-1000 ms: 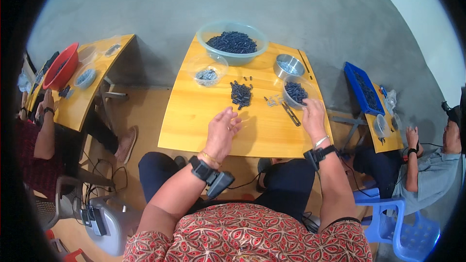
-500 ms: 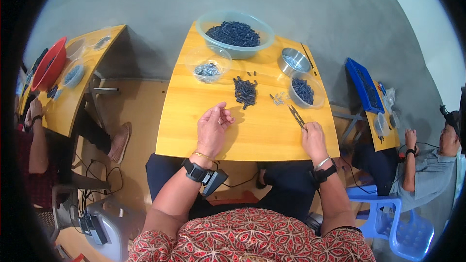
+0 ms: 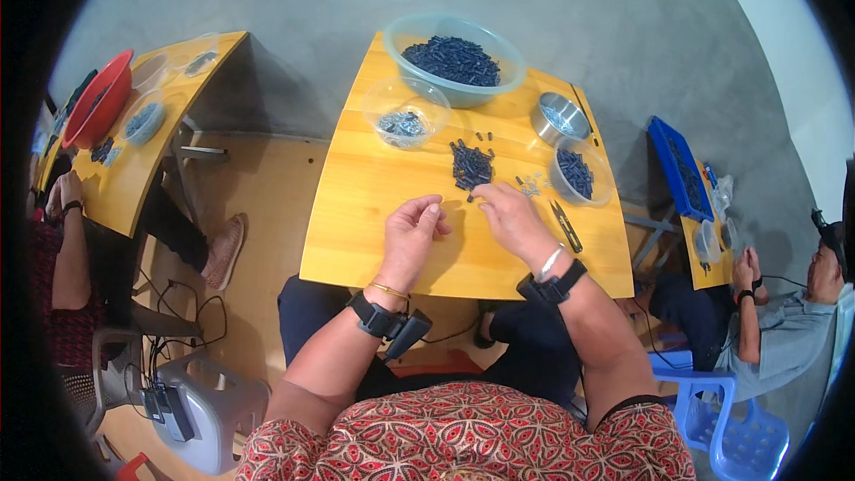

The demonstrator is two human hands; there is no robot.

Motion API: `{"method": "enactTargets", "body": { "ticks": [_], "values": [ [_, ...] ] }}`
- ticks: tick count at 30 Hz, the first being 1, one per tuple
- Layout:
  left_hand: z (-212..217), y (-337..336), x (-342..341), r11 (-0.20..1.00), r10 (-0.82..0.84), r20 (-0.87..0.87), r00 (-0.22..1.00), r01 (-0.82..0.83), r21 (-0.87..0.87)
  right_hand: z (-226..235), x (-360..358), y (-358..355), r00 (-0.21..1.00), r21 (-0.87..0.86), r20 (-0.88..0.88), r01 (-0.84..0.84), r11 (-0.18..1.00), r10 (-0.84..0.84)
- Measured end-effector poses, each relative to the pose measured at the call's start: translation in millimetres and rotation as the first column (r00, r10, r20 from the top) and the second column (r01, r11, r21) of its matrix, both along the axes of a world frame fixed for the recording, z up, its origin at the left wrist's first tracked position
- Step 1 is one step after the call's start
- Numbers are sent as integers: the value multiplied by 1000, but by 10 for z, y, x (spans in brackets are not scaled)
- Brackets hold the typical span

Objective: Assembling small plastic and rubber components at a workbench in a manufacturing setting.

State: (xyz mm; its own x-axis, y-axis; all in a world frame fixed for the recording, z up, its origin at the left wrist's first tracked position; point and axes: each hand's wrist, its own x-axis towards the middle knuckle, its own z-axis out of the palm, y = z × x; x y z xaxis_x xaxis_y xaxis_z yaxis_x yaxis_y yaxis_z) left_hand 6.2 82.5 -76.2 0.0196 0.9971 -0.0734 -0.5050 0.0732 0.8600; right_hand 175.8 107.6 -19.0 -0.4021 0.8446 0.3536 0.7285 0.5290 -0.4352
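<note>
At the near edge of a pile of small dark cylindrical pieces (image 3: 472, 165), my right hand (image 3: 517, 221) has its fingertips pinched on one dark piece (image 3: 470, 199). To its left, my left hand (image 3: 410, 236) hovers over the table with thumb and fingers curled together. Whatever that hand may hold is too small to make out. A pair of small black snips (image 3: 567, 227) lies on the table beside my right wrist. Several tiny clear or silvery bits (image 3: 532, 184) are scattered just right of the pile.
Behind the pile stand a large pale-blue basin (image 3: 508, 85) of dark pieces and a clear bowl (image 3: 372, 116) with silvery parts. Rightward are a metal bowl (image 3: 581, 127) and a clear tub (image 3: 602, 187) of dark pieces. People work at tables (image 3: 147, 174) on both sides.
My right hand has let go of the snips, leaving them on the table, and moved left to the pile's near edge. The whole view has shifted slightly. My left hand stays curled.
</note>
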Motion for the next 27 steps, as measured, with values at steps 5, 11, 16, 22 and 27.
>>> {"method": "enactTargets", "body": {
  "ticks": [5, 11, 16, 22, 27],
  "values": [
    [43, 15, 3, 998, -53, -34, 998, 54, 13, -136, 3, 226, 977, -22, 200, -70, 997, 73],
    [34, -18, -3, 996, -89, -13, 996, 89, 3, -144, -91, 167, 939, -116, 345, 31, 993, 11],
    [8, -4, 23, 985, -154, -63, 986, 158, 67, -206, -1, 118, 952, -91, 302, 82, 992, -51],
    [70, -35, 5, 968, -252, -27, 967, 252, 9, -28, -228, -260, 955, -238, -294, -39, 971, -34],
    [144, -45, 18, 961, -269, 14, 963, 270, -60, -57, -295, -316, 910, -262, -415, -131, 956, 11]
  ]
}}
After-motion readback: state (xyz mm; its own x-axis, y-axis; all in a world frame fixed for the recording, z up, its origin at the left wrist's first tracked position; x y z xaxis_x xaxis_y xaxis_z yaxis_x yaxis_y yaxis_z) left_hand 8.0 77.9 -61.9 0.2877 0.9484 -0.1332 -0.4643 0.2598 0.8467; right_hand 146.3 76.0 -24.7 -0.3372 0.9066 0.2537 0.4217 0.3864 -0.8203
